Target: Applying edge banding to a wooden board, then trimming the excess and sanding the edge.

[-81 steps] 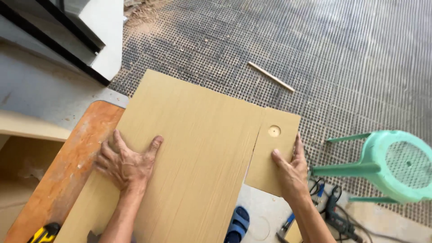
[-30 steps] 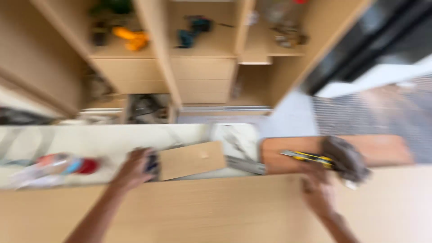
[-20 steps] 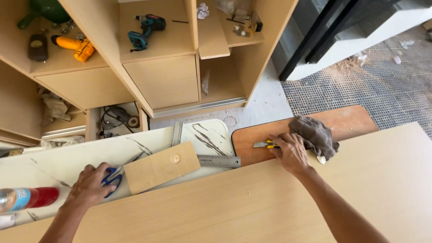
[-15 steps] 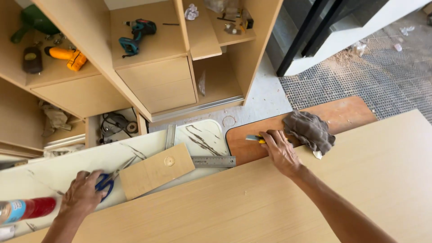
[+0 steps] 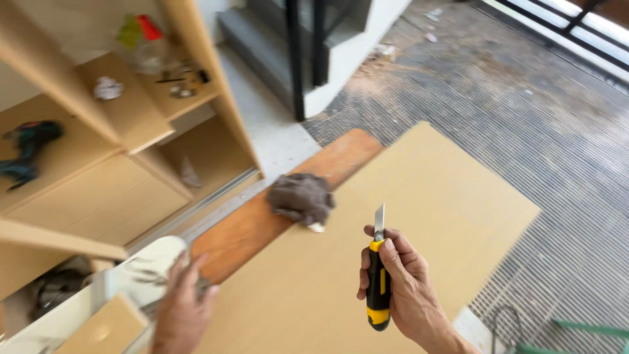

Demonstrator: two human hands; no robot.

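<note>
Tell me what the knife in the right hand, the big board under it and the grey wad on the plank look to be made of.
Knife: thin bare metal blade, yellow-and-black body, probably plastic or rubber.
Big board: pale tan, matte and grainless, likely laminated sheet wood.
Grey wad: soft crumpled cloth, seemingly a rag.

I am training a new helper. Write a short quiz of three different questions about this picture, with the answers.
1. True or false: the right hand holds a yellow and black utility knife with its blade pointing up.
2. The crumpled grey-brown cloth rests mainly on: A) the reddish-brown wooden plank; B) the grey mesh floor mat; C) a cabinet shelf.
3. Which large thing lies under the knife?

Key:
1. True.
2. A.
3. The big pale tan flat board.
</note>
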